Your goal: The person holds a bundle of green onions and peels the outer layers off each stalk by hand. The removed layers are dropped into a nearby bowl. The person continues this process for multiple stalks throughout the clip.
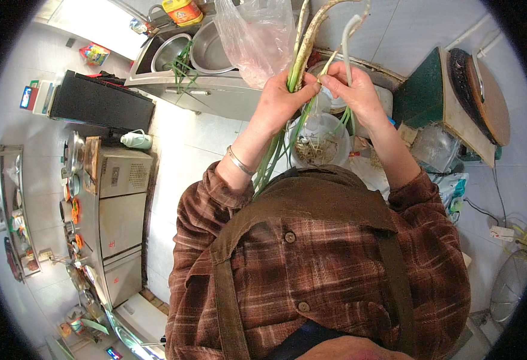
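In the head view my left hand (pixel 286 100) is closed around a bunch of green onions (pixel 307 49), their pale root ends pointing up and green leaves hanging down past my wrist. Close beside it, my right hand (pixel 352 92) pinches a thin pale strand or stalk between thumb and fingertips. Another white-stemmed green onion (pixel 347 49) runs through the right hand, its green leaves hanging below. Under both hands stands a round bin with a translucent plastic liner (pixel 341 150), holding roots and peelings (pixel 315 149).
Beyond my left hand are a plastic bag (pixel 256 40), a sink with metal basins (pixel 214 51) and green leaves (pixel 183 67) over its edge. A green box-like object (pixel 418 92) stands at right. A thermos (pixel 137 140) and cabinets (pixel 123 220) are at left.
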`<state>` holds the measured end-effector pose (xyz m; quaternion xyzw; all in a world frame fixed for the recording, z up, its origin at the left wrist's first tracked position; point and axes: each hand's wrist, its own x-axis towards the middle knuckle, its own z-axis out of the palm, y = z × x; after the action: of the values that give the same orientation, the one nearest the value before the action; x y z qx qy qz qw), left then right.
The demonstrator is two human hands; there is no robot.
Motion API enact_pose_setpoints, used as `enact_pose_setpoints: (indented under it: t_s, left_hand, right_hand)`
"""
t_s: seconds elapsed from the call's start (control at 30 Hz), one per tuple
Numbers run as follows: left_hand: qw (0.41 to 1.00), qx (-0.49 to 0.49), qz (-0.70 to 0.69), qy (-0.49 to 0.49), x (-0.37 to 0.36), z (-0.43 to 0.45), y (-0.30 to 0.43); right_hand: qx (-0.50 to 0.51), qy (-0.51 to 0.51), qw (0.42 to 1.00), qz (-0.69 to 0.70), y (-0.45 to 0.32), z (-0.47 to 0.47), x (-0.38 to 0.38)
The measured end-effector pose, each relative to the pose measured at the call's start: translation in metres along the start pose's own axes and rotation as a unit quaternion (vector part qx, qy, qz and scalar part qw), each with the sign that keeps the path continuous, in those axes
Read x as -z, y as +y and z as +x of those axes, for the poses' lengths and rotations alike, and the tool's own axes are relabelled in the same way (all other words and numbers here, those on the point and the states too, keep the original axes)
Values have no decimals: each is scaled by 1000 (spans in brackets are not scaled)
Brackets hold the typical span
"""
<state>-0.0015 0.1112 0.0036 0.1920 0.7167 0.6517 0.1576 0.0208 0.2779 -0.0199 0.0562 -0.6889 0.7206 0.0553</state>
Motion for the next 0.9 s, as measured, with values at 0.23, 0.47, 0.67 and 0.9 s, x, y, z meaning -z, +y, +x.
enact_pose_setpoints:
  t_s: [0.23, 0.47, 0.67, 0.9]
  left_hand:
    - [1000, 24, 8, -10, 15, -4, 5]
    - [997, 32, 47, -47, 45, -3, 7]
    - [997, 60, 25, -48, 74, -7, 0]
    - [995, 98, 15, -30, 116, -14, -8]
  right_hand:
    - [20, 5, 1000, 20, -3, 1, -8]
    - [10, 83, 994, 67, -13, 3, -18]
    - [30, 168, 983, 63, -16, 9, -14]
    - [53, 213, 970, 104, -22, 13, -10]
